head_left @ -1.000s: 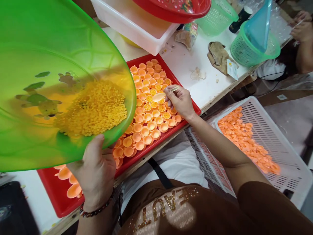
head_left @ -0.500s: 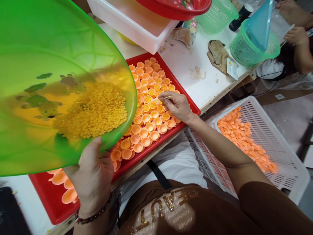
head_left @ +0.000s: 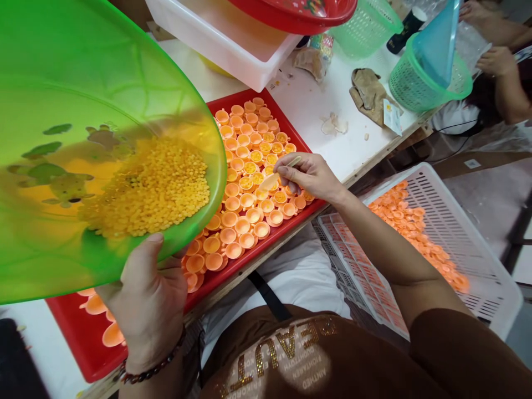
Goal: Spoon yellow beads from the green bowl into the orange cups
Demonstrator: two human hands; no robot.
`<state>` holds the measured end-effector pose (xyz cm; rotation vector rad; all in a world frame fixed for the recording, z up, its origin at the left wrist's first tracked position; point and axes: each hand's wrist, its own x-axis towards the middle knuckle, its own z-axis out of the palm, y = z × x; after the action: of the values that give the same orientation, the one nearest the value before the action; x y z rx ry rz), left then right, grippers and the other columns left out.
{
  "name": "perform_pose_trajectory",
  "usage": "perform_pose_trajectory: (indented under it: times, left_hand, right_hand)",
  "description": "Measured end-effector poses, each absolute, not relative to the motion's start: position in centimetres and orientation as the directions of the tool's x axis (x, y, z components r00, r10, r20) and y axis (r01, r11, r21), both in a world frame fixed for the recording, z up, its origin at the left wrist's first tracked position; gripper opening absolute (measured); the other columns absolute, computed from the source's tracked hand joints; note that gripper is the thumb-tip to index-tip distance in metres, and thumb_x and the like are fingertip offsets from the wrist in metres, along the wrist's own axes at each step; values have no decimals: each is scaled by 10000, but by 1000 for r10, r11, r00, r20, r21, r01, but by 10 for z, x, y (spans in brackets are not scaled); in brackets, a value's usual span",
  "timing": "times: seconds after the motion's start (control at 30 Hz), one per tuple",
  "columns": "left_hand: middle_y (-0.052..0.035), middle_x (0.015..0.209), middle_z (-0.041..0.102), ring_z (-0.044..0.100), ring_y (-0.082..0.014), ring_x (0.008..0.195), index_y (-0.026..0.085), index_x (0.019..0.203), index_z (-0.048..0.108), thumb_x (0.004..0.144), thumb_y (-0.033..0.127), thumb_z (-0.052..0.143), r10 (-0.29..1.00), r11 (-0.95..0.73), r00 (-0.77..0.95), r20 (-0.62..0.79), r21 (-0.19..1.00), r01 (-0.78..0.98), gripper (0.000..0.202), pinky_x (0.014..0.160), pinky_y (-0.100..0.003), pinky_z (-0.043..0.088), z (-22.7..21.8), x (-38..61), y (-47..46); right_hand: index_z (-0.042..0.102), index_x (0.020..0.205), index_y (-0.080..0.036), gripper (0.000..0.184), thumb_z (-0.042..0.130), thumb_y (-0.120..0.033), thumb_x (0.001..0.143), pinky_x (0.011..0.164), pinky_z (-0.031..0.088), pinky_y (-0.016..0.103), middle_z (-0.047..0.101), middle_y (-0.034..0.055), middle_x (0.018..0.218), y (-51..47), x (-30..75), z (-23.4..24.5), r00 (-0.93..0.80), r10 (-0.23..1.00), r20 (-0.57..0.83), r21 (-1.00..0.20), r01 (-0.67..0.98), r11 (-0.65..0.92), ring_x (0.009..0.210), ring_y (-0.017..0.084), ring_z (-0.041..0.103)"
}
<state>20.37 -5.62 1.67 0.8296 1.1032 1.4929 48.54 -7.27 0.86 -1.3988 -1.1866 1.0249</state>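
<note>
White table, right hand narrow around spoon over orange cups, left hand tight on green basin.

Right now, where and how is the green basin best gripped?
The green basin is probably best taken by its near rim, from the near side, where the left hand has its thumb over the edge. The yellow pellets lie heaped close to that rim, so support there should steady the load.

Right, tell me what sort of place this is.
Probably a workshop or factory: a red tray crowded with orange cups, a crate of orange pieces, and a green bowl of yellow pellets.
</note>
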Motion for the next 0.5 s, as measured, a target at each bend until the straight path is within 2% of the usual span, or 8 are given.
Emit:
perform_pose_trajectory:
  times: [0.17, 0.3, 0.4, 0.5]
  left_hand:
    - [61, 1335, 669, 577, -285, 1343, 377, 1147, 725, 644, 40, 784, 969, -12, -235, -74, 938, -347, 609, 932, -468, 659, 16, 204, -55]
    - [59, 1373, 647, 575, -282, 1340, 384, 1165, 717, 655, 40, 780, 973, 17, -211, -92, 942, -335, 618, 893, -446, 671, 19, 204, -59]
    - [33, 1412, 626, 555, -288, 1363, 346, 1134, 735, 669, 56, 799, 977, 45, -184, -110, 945, -324, 552, 951, -456, 650, 22, 206, -65]
    - [-21, 1395, 641, 587, -297, 1331, 281, 1089, 750, 698, 124, 841, 981, 90, -138, -138, 947, -307, 431, 1021, -473, 612, 23, 210, -74]
  right_hand:
    - [714, 952, -201, 379, 733, -576, 902, 472, 473, 190, 653, -28, 730, -82, 484, 4, 277, 949, 150, -956, 287, 67, 530, 62, 574]
    - [703, 991, -206, 403, 675, -604, 937, 488, 476, 192, 646, -21, 738, -75, 468, 3, 335, 925, 178, -955, 284, 81, 544, 64, 562]
    - [693, 1046, -209, 419, 620, -614, 969, 489, 477, 195, 649, -11, 750, -69, 452, 14, 358, 917, 175, -964, 251, 85, 555, 70, 559]
    - [702, 1009, -195, 380, 612, -565, 991, 539, 497, 210, 652, 4, 758, -63, 440, 20, 322, 909, 263, -936, 315, 159, 607, 87, 586]
